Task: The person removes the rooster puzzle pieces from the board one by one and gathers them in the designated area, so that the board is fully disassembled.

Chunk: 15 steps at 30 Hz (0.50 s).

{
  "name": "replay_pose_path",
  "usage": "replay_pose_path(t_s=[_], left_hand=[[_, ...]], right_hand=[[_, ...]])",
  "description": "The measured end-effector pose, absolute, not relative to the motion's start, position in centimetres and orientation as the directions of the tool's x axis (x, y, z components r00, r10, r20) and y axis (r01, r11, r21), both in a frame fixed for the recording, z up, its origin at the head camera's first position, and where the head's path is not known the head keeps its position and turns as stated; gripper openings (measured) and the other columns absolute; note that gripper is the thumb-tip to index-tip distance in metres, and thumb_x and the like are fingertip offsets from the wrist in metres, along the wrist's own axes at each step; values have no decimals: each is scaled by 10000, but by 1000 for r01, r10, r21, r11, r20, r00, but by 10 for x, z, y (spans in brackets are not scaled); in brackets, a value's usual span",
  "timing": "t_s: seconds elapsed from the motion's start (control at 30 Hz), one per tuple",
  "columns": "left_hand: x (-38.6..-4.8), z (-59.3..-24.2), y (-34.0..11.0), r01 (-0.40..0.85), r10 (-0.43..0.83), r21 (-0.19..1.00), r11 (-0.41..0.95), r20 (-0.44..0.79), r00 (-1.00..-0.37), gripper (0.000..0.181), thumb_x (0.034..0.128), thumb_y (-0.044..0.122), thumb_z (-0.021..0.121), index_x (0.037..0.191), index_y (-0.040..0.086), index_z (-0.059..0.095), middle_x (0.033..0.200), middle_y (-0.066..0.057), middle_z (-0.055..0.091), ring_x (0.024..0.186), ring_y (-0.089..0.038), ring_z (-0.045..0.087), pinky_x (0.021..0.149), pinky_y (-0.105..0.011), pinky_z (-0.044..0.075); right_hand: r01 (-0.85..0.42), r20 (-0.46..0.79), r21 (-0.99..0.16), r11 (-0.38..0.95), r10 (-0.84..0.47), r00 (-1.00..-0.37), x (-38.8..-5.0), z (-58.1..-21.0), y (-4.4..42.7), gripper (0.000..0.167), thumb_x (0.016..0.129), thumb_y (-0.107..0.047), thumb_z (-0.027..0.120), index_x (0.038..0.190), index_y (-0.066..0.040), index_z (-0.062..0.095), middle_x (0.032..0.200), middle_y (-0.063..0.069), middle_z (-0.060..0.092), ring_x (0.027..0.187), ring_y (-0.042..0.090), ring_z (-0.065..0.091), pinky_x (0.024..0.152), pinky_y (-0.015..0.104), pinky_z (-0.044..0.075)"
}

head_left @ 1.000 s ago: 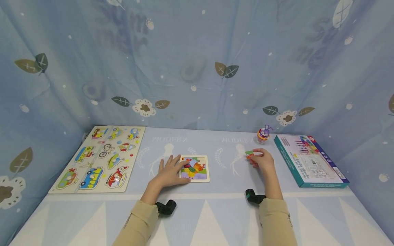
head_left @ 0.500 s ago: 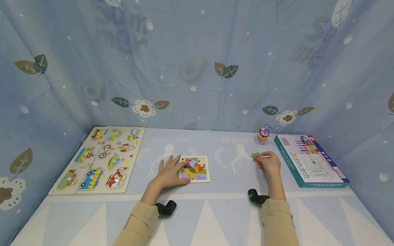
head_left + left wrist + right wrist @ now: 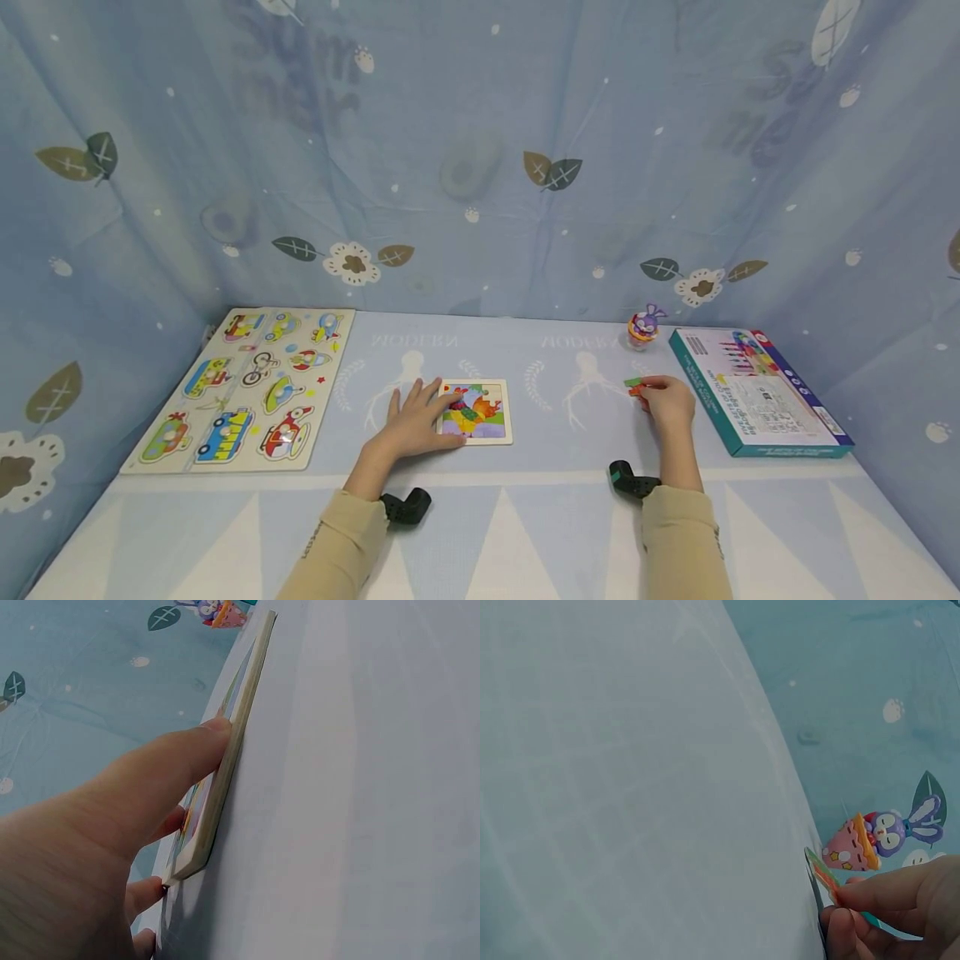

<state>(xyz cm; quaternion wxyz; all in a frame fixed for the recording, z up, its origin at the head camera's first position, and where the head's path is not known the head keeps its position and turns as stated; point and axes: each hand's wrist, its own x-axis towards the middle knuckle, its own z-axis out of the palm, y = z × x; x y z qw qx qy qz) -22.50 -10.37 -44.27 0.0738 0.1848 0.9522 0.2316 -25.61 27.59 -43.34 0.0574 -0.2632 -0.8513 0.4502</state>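
A small framed picture puzzle [image 3: 483, 410] lies flat at the middle of the table. My left hand [image 3: 415, 422] rests spread over its left side, and in the left wrist view the thumb of that hand [image 3: 112, 802] touches the frame [image 3: 225, 769]. To the right, my right hand [image 3: 667, 404] pinches a small green and red piece [image 3: 634, 382] between thumb and fingers. In the right wrist view the piece [image 3: 822, 873] stands tilted at the fingertips of the hand [image 3: 900, 904], low by the table.
A large vehicle puzzle board [image 3: 243, 387] lies at the left. On the right is a flat teal-edged box [image 3: 761, 396]. Behind my right hand stands a purple rabbit figure in a cup [image 3: 643, 327]. A patterned blue curtain [image 3: 465, 125] hangs along the back.
My right hand has moved to the right with the piece and brought it nearer the box; the piece now looks more tilted. The left hand has stayed on the framed puzzle.
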Motion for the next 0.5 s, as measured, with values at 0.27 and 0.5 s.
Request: replay_pose_path(t_s=[0.27,0.5], left_hand=[[-224,-442,-105,324,396,497,805,-42,-917,698,763,525,665,1342,183,479,1501,-159,235,1379,-422,116,1043,-646,-19],[-223,-442,-106,347,410,517,782,-9,-912,709,758,563,649,1337,193,474,1487,-184,249,1367,-449,121,1034,-654,-35]], right_hand=[[392,-100,-779,490,520,-848,-257,-436,278,251,890,-71,537,1109,35,598,937,168,578,602,112,528,459,163,401],[383,-85,-787,484,530,-844,-259,-434,277,267,887,-92,540,1129,2,602,931,140,577,592,113,521,466,178,397]])
